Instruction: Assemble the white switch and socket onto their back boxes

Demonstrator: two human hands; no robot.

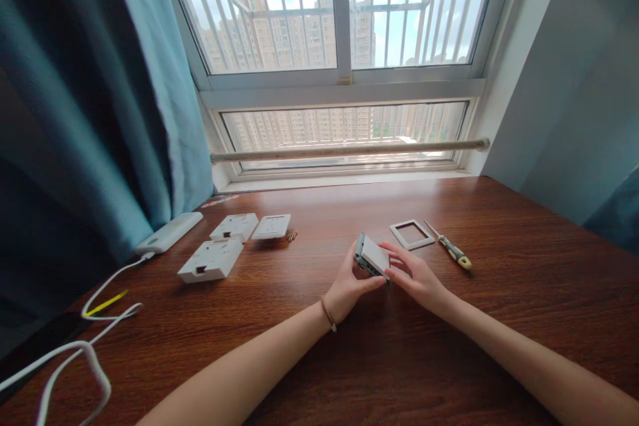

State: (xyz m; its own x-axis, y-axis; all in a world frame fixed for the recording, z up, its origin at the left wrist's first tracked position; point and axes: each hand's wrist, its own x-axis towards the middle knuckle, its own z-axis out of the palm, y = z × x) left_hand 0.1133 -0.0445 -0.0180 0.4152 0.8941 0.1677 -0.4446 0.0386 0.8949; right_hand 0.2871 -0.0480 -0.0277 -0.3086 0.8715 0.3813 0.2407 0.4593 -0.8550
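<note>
Above the middle of the desk, a wall switch point(375, 255) with a white front and a grey back is held tilted between my hands. My left hand point(345, 287) is closed around its left and lower side, the thumb along the bottom edge. On the other side, the fingers of my right hand point(415, 277) press against its white face and right edge. Beyond my right hand lies a white square switch frame point(426, 244) with an open middle. Beside that frame is a screwdriver point(455, 253) with a yellow and grey handle.
Two white mounting boxes point(214, 261) sit at the left, with a white socket plate point(271, 227) and several small screws point(292, 235) nearby. Farther left are a white power strip point(170, 231), its cable point(112, 274) and a yellow strip point(106, 303). Curtain and window border the desk.
</note>
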